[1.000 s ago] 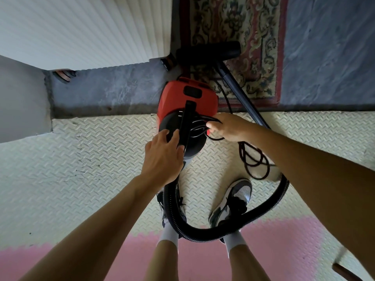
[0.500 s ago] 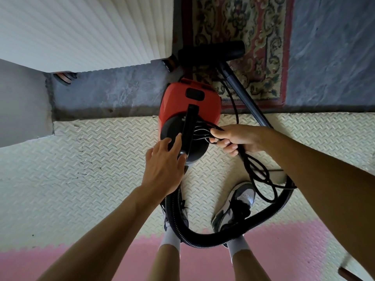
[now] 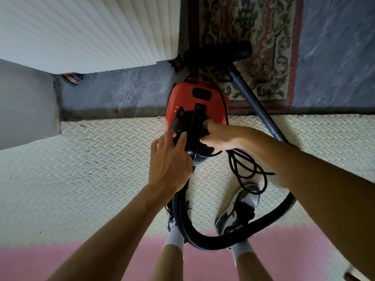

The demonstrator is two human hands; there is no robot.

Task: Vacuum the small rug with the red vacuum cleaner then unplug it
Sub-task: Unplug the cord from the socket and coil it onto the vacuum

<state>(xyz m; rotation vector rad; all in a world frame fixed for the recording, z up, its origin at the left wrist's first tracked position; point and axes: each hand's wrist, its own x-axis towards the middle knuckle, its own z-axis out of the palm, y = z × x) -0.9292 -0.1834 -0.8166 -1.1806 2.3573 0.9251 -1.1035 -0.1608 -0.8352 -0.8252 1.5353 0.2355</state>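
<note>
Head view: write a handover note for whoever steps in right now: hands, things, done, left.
Left hand: open, fingers resting on the red vacuum cleaner's black rear.
Right hand: gripping the cord beside the carry handle; loose loops lie on the mat.
Floor head sits on the small rug.
Done: cannot tell; plug not in view.
Left: confirm unplugged, gather the cord.

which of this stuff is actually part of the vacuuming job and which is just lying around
Job: red plastic canister vacuum cleaner; black ribbed hose; dark wand tube; black floor nozzle; loose black power cord; small patterned woven rug.

Just there: white ribbed panel; cream diamond-textured foam mat; pink foam mat; white and green trainer.
</note>
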